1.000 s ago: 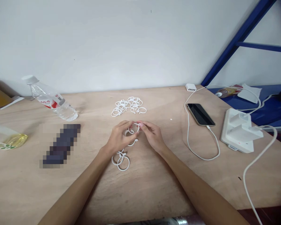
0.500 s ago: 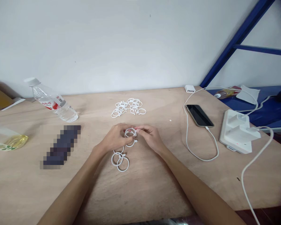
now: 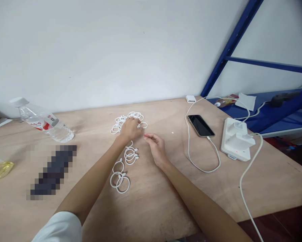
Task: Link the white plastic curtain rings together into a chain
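My left hand (image 3: 130, 128) is over a pile of white plastic rings (image 3: 116, 129) with small tabs, its curled fingers apart at the pile's right side. Part of the pile is hidden under it. Just to the right and nearer me, my right hand (image 3: 156, 145) is closed, thumb and fingertips together; I cannot make out anything between them. Below the left hand, several overlapping rings (image 3: 130, 157) form a linked-looking row on the table. Nearer still lies a second group of rings (image 3: 122, 185), also overlapping.
A water bottle (image 3: 43, 121) leans at the left, beside a blurred dark patch (image 3: 53, 171) and a yellowish clear item (image 3: 1, 170). To the right, a phone (image 3: 200, 125) is on its charging cable, near a power strip (image 3: 235, 141) with plugs. A white charger block (image 3: 190, 98) sits at the back.
My left hand has let go of the rings it held and moved away to the far pile. Those rings now lie on the table. My right hand has drawn off them, and the view has shifted right.
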A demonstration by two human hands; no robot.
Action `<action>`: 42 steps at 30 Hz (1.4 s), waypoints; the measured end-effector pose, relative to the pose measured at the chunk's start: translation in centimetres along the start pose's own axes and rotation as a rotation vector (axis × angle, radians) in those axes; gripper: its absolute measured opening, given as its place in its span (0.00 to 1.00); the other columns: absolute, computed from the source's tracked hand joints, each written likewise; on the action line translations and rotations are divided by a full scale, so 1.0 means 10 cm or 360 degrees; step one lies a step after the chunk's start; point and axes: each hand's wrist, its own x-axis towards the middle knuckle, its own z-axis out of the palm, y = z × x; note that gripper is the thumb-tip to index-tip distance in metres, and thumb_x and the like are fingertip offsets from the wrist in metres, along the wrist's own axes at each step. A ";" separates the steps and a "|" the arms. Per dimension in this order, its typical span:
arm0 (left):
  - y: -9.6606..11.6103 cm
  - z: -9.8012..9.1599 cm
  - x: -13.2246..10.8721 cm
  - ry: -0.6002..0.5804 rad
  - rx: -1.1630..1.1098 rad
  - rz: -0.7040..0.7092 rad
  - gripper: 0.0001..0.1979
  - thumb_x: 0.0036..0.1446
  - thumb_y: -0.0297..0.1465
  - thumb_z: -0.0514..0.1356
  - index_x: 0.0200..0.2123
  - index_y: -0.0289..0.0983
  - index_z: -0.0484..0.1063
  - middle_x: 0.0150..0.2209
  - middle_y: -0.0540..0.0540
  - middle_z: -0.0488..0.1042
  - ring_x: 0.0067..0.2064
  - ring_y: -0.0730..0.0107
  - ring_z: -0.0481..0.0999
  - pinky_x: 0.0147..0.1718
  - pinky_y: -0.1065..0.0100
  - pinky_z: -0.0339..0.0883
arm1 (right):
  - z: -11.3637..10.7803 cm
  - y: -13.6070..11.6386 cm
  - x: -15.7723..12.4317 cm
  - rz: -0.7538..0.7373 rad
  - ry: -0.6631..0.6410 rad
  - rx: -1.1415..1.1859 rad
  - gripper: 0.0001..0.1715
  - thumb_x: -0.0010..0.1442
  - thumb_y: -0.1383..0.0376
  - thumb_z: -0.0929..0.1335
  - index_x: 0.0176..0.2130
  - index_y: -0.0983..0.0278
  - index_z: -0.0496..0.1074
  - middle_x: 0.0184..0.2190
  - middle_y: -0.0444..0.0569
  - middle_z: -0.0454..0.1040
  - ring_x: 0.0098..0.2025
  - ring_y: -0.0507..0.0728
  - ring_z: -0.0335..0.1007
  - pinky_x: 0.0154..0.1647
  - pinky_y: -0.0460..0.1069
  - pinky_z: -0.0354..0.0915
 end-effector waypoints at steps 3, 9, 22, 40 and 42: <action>-0.02 0.12 0.02 0.0008 0.0136 -0.0031 0.12 0.51 0.32 0.57 0.37 0.35 0.75 0.42 0.34 0.72 0.49 0.45 0.66 0.46 0.51 0.64 | 0.01 -0.01 -0.01 -0.0015 -0.0022 -0.0026 0.11 0.48 0.63 0.69 0.33 0.64 0.76 0.34 0.48 0.78 0.36 0.56 0.70 0.39 0.49 0.64; 0.02 0.05 -0.15 0.0068 0.0063 0.0100 0.10 0.51 0.27 0.55 0.35 0.37 0.75 0.40 0.39 0.74 0.49 0.51 0.68 0.48 0.53 0.62 | 0.01 -0.03 -0.02 -0.0048 0.0021 -0.0028 0.12 0.49 0.64 0.68 0.35 0.64 0.75 0.33 0.47 0.76 0.35 0.55 0.68 0.38 0.49 0.64; 0.15 -0.25 -0.80 0.0227 -0.1516 -0.0140 0.14 0.53 0.36 0.60 0.42 0.36 0.70 0.47 0.42 0.74 0.45 0.64 0.75 0.46 0.61 0.70 | 0.02 -0.07 -0.15 -0.0492 -0.0325 -0.0453 0.14 0.59 0.60 0.65 0.39 0.63 0.78 0.31 0.47 0.75 0.30 0.53 0.65 0.33 0.48 0.62; 0.17 -0.23 -0.90 0.0277 -0.1145 -0.0086 0.10 0.48 0.30 0.62 0.37 0.37 0.75 0.37 0.47 0.74 0.40 0.67 0.73 0.41 0.68 0.68 | 0.00 -0.08 -0.14 -0.0182 -0.0509 -0.0007 0.16 0.50 0.63 0.70 0.41 0.62 0.73 0.28 0.44 0.77 0.30 0.53 0.70 0.35 0.48 0.65; 0.16 -0.28 -0.91 0.0329 -0.0949 -0.0034 0.07 0.48 0.30 0.61 0.33 0.37 0.75 0.34 0.48 0.73 0.37 0.69 0.72 0.39 0.69 0.67 | 0.00 -0.12 -0.12 -0.0088 -0.0403 0.0133 0.15 0.49 0.63 0.70 0.40 0.62 0.73 0.25 0.42 0.75 0.28 0.52 0.68 0.32 0.47 0.64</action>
